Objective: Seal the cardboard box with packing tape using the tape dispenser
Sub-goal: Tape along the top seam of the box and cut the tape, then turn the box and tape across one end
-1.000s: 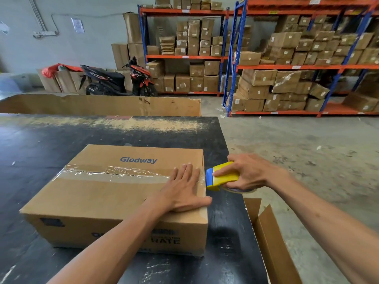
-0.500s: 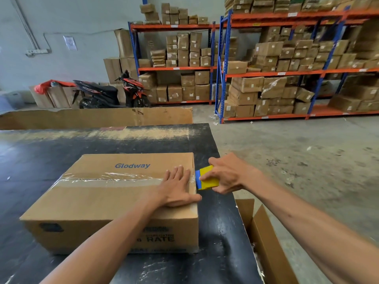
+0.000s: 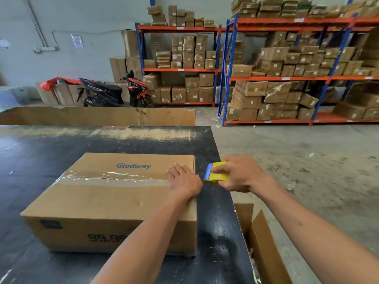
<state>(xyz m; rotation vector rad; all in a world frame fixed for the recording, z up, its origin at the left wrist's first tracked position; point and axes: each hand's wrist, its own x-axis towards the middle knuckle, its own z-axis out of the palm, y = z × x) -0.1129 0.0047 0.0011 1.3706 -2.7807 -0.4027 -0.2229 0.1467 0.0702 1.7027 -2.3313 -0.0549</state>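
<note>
A brown cardboard box (image 3: 106,203) printed "Glodway" lies on the black table (image 3: 61,144). A strip of clear packing tape (image 3: 110,177) runs along its top seam from left to right. My left hand (image 3: 184,181) presses flat on the box's right end, over the tape. My right hand (image 3: 238,175) grips a yellow and blue tape dispenser (image 3: 216,172) just off the box's right edge, above the table. Most of the dispenser is hidden under my fingers.
An open cardboard box (image 3: 264,244) stands beside the table's right edge. A long cardboard sheet (image 3: 98,116) rises behind the table. Shelving racks (image 3: 287,78) full of boxes and a parked scooter (image 3: 114,93) are further back across the concrete floor.
My left hand slid to the box's right edge and curled over it. My right hand with the dispenser drew away from the box to the right.
</note>
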